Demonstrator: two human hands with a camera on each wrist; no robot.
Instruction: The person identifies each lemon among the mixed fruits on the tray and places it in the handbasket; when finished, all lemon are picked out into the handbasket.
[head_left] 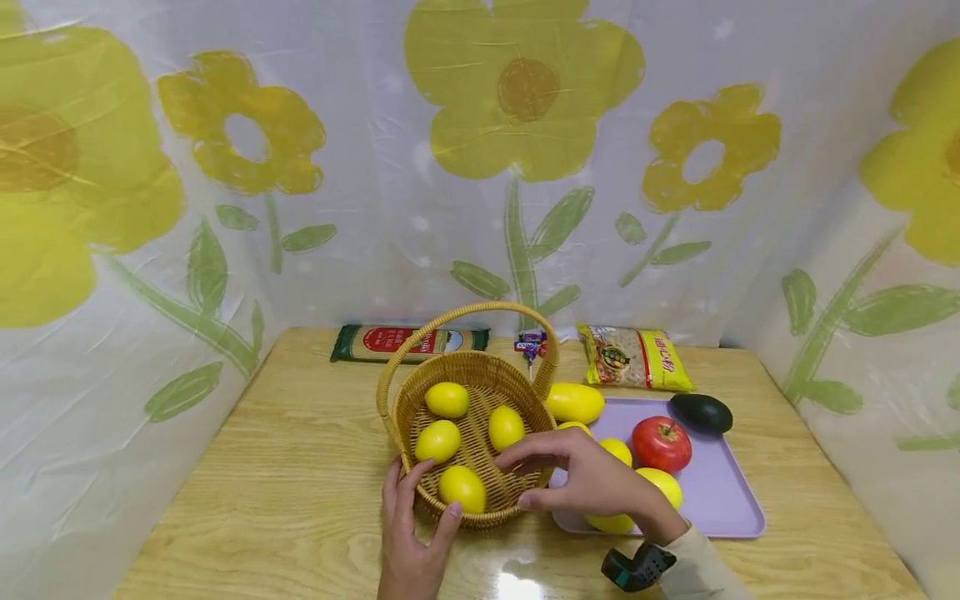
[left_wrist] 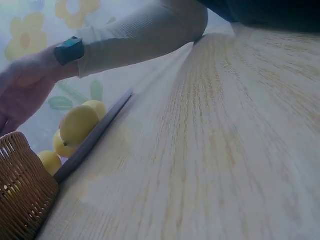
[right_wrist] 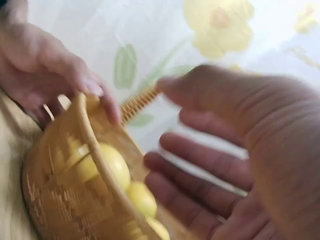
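A woven wicker basket [head_left: 480, 521] with a tall arched handle stands on the wooden table, with several yellow lemons [head_left: 438, 442] lying inside it. At its near left side, my left hand [head_left: 414, 533] holds the rim, its thumb and a fingertip reaching over the edge. My right hand [head_left: 588, 477] hovers above the basket's right side, fingers spread and bent a little, with nothing between them. From the right wrist view, a gap shows between that hand's thumb and fingers, beside the basket [right_wrist: 65, 175].
Right of the basket, a lilac tray [head_left: 723, 500] bears more lemons [head_left: 660, 487], a red apple [head_left: 662, 446] and a dark avocado [head_left: 701, 414]. A long yellow fruit [head_left: 576, 403] lies by its back-left corner. Behind are a green noodle packet [head_left: 390, 340], lollipops [head_left: 531, 344] and a yellow food bag [head_left: 637, 358].
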